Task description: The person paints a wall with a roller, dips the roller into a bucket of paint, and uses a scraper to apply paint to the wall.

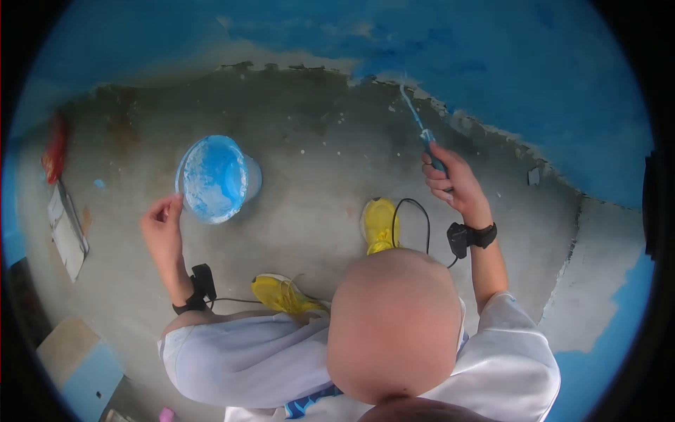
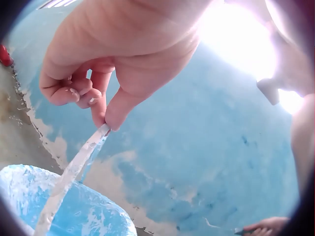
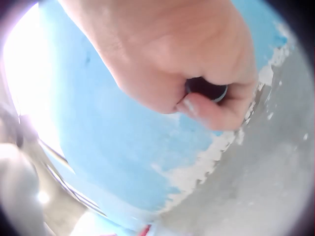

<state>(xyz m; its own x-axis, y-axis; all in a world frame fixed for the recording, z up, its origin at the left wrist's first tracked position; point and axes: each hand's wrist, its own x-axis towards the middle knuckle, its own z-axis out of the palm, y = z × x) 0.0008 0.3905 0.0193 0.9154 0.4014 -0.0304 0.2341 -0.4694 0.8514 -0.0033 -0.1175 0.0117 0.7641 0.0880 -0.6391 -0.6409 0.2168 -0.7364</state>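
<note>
In the head view a blue bucket smeared with white stands on the grey floor. The left hand pinches its handle between thumb and fingertip, seen close in the left wrist view above the rim. The right hand grips the dark handle of a thin tool, whose white-coated tip reaches the ragged edge where blue wall meets floor. From the right wrist, the hand shows its fingers wrapped round the round handle end; the tool's tip is hidden there.
Blue wall with a chipped, whitish lower border curves along the far side. Two yellow shoes are on the floor near the bucket. At the left lie a red object and a white flat piece. Black cables run from both wrists.
</note>
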